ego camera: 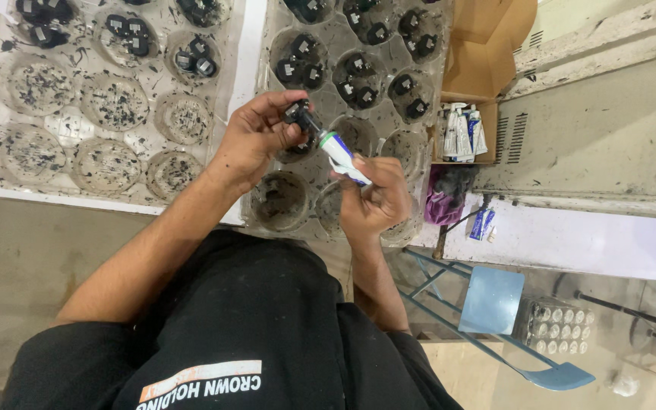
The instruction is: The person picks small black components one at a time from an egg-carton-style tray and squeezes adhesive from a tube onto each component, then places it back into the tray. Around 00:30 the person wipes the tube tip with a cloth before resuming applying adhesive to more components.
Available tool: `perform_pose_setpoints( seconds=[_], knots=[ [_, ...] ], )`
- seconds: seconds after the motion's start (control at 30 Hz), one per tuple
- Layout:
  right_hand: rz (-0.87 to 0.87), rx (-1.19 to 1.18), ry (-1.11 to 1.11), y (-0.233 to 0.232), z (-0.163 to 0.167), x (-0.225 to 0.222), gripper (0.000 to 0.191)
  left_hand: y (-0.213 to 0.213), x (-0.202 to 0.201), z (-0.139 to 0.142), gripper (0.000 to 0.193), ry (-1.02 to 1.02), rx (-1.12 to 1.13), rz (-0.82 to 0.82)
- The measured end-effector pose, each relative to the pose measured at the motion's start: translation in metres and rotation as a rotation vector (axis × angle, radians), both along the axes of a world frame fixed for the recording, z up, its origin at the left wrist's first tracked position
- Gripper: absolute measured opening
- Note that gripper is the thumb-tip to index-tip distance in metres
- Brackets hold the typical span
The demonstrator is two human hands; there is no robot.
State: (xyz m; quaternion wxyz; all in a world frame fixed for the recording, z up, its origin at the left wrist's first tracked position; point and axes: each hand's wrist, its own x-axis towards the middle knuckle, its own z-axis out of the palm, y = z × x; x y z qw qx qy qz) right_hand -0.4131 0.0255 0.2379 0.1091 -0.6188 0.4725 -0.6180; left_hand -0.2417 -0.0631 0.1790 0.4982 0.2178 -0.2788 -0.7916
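Pinching a small black part (296, 112) in left hand (256, 140) fingers; right hand (373, 199) fingers wrap a soft tube (341, 154), nozzle at part. Both look light; part rigid, tube squeezes mid-body.

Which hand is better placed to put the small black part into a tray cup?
Probably the left hand: it holds the black part above the clear tray. The right hand grips the tube.
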Motion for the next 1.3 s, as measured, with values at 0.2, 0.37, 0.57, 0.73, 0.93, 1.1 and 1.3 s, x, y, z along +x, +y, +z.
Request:
perform_pose_setpoints(
  seconds=[0.2, 0.37, 0.57, 0.73, 0.93, 1.1, 1.3],
  knots=[
    [0.041, -0.026, -0.069, 0.001, 0.000, -0.005, 0.032, 0.011, 0.001, -0.006, 0.037, 0.072, 0.024, -0.101],
    [0.063, -0.015, -0.026, 0.002, 0.007, -0.005, 0.030, 0.013, 0.002, -0.003, 0.038, 0.042, 0.030, -0.124],
    [0.039, 0.014, -0.032, 0.005, 0.009, -0.004, 0.030, 0.017, 0.005, -0.005, 0.043, 0.105, 0.041, -0.156],
    [0.041, -0.007, 0.015, 0.006, 0.009, -0.006, 0.031, 0.020, 0.008, -0.003, 0.045, 0.085, 0.074, -0.177],
    [0.097, 0.039, -0.040, 0.007, 0.008, -0.008, 0.031, 0.026, 0.013, 0.003, 0.043, 0.115, 0.120, -0.167],
    [0.066, 0.068, -0.155, 0.009, -0.001, -0.020, 0.031, 0.018, 0.013, 0.004, 0.038, -0.233, -0.101, 0.155],
    [-0.009, 0.046, -0.175, 0.013, -0.009, -0.055, 0.034, 0.023, 0.028, 0.009, 0.037, -0.902, -0.300, 0.292]
  ],
)
